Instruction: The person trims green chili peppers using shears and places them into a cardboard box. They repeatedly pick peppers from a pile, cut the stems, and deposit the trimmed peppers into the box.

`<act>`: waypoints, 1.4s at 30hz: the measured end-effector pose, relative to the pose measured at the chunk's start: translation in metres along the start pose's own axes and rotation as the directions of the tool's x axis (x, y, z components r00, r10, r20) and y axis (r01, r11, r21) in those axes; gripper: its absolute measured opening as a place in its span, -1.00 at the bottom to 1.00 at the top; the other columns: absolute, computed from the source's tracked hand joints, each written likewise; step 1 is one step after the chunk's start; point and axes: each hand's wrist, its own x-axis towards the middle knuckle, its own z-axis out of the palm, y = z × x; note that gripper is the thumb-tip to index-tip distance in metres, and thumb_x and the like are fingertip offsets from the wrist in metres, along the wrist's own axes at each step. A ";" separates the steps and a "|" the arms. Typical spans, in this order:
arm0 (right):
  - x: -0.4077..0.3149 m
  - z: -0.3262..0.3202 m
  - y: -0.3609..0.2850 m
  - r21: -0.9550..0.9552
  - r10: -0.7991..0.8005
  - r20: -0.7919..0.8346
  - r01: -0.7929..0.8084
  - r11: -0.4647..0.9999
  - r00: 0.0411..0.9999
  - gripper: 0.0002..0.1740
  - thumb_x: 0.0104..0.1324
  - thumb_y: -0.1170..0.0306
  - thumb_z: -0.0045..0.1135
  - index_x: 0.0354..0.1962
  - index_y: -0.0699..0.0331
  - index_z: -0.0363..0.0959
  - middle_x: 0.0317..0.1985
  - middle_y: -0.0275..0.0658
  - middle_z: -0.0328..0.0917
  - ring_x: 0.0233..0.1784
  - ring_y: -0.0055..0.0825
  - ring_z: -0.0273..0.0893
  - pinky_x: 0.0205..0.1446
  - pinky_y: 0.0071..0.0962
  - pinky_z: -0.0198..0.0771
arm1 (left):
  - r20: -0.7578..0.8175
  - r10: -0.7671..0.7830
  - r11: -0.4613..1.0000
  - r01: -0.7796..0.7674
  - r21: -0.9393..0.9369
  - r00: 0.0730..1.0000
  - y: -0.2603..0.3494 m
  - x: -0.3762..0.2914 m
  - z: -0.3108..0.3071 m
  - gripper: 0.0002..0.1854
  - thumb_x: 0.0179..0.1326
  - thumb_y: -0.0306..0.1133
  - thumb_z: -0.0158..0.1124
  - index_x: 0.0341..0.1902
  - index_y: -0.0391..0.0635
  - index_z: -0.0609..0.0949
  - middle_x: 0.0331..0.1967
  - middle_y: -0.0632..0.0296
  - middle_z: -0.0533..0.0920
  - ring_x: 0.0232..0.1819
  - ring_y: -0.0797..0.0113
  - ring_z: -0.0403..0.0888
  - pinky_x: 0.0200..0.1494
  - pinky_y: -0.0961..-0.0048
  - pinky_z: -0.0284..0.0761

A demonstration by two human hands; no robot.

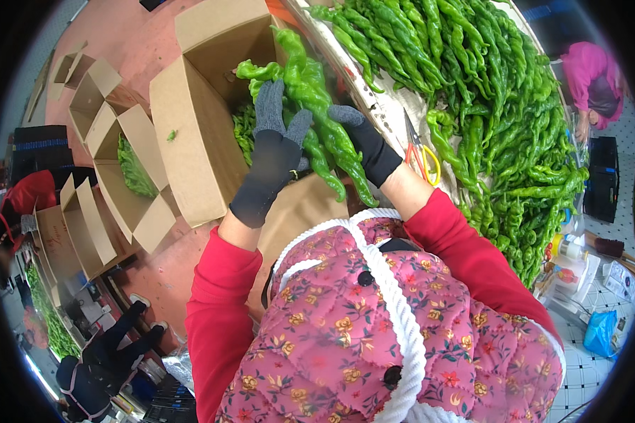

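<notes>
Between my gloved hands is a bunch of long, twisted green peppers (317, 100), above the near side of an open cardboard box (201, 132). My left hand (280, 116) grips the bunch from its left side, fingers spread along it. On the other side, my right hand (362, 135) presses against the peppers with its fingers partly hidden. More peppers (243, 132) lie inside the box, mostly in shadow. Right of my right hand, scissors (419, 150) with red and yellow handles rest on the sorting table (389, 113) beside a large heap of green peppers (502, 116).
Several open cardboard boxes (114, 137) stand on the red floor to the left, one holding green peppers (135, 169). A person in pink (592, 79) bends at the table's far side. Other people work at lower left. A blue bag (601, 333) lies at lower right.
</notes>
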 end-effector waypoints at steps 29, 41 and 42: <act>0.012 0.016 -0.032 -0.639 -0.428 0.134 0.408 0.652 0.894 -0.09 -0.05 0.45 0.48 0.26 0.28 0.19 0.14 -0.28 0.41 0.19 -0.50 0.34 0.29 -0.45 0.26 | 0.020 0.192 0.974 -0.188 -0.130 0.981 -0.019 0.000 0.019 -0.46 0.35 -0.36 -0.07 0.36 -0.32 0.19 0.33 0.01 0.26 0.34 0.22 0.24 0.36 0.34 0.14; -0.011 0.026 -0.043 -0.693 -0.380 0.149 0.370 0.619 0.913 0.13 -0.08 0.52 0.44 0.39 0.25 -0.09 0.30 -0.28 0.19 0.35 -0.49 0.13 0.41 -0.46 0.06 | -0.049 -0.245 0.830 0.183 -0.527 0.968 0.041 0.016 0.012 -0.42 0.24 -0.46 0.17 0.31 -0.26 0.24 0.18 0.09 0.38 0.20 0.29 0.34 0.30 0.34 0.24; -0.012 0.027 -0.043 -0.756 -0.392 0.181 0.383 0.531 0.902 0.17 -0.08 0.54 0.44 0.41 0.23 -0.14 0.34 -0.30 0.13 0.39 -0.49 0.07 0.44 -0.47 0.00 | -0.075 -0.193 0.852 0.130 -0.507 0.978 0.043 0.019 0.016 -0.42 0.24 -0.47 0.19 0.31 -0.27 0.24 0.17 0.09 0.39 0.19 0.29 0.35 0.30 0.34 0.25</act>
